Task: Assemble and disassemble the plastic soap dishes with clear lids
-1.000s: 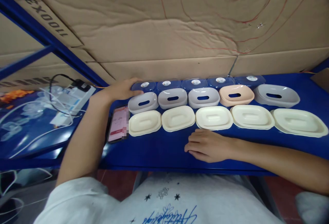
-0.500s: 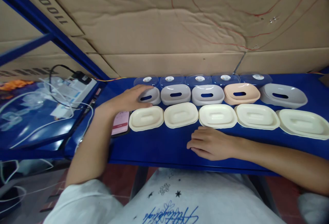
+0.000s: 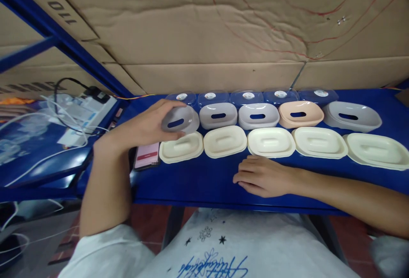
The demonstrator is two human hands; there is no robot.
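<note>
My left hand (image 3: 153, 122) has its thumb and fingers around the leftmost grey soap dish (image 3: 191, 121), which tilts a little and has a slot in its floor. Close below it, a cream soap dish tray (image 3: 181, 147) lies by my thumb. My right hand (image 3: 263, 176) rests in a loose fist on the table's front part, with nothing seen in it. It lies just below the middle cream tray (image 3: 271, 142). More grey dishes (image 3: 218, 115) and one peach dish (image 3: 300, 115) stand in the same row as the held one.
Clear lids (image 3: 248, 96) with round stickers line the back of the blue table (image 3: 191, 184), against a cardboard wall (image 3: 217, 39). A phone (image 3: 147, 156) lies left of the trays. Further left are a power strip (image 3: 87, 116) with cables and a blue frame post (image 3: 73, 52).
My left hand has closed on the leftmost grey dish and shifted it slightly left, tilting it. My right hand has stayed in place.
</note>
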